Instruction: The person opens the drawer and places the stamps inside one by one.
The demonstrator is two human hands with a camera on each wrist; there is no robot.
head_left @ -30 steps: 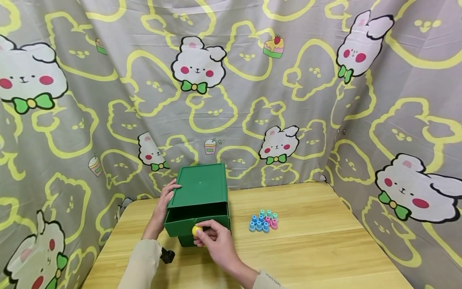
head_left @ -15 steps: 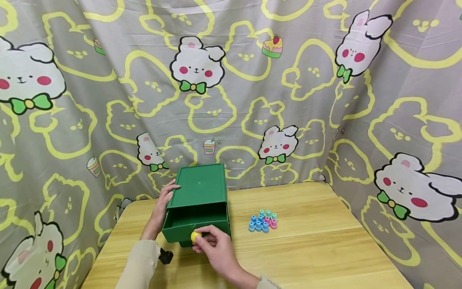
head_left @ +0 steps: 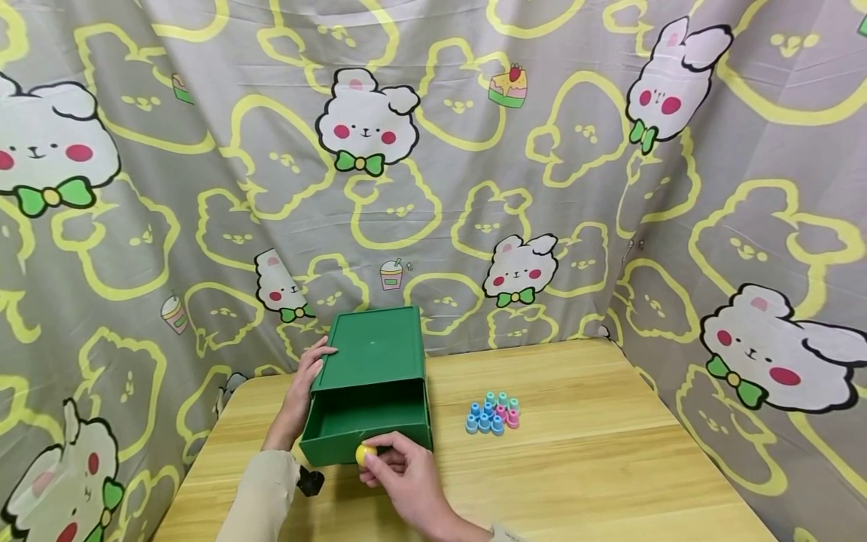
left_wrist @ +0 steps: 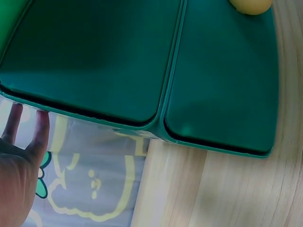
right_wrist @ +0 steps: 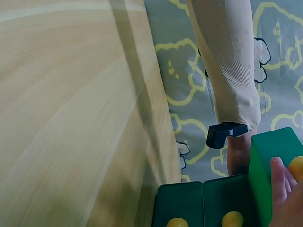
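Note:
A green drawer box (head_left: 374, 346) stands on the table, its top drawer (head_left: 369, 415) pulled out and bare inside. My right hand (head_left: 409, 478) pinches the round yellow knob (head_left: 366, 455) on that drawer's front between thumb and fingers. On the left side of the box rests my left hand (head_left: 303, 384), its fingers along the upper side edge. The left wrist view shows fingertips of the left hand (left_wrist: 19, 175) touching the box's edge. Lower closed drawers (right_wrist: 180, 201) with yellow knobs (right_wrist: 232, 219) show in the right wrist view.
To the right of the box, several small blue, pink and teal plastic pegs (head_left: 492, 414) stand grouped on the wooden table (head_left: 576, 452). A black wrist device (head_left: 311, 482) sits by the left sleeve. A patterned grey curtain (head_left: 447, 181) hangs behind the table.
The top drawer has slid further out toward me, with my right hand moving along on its knob. My left hand has stayed on the side of the box.

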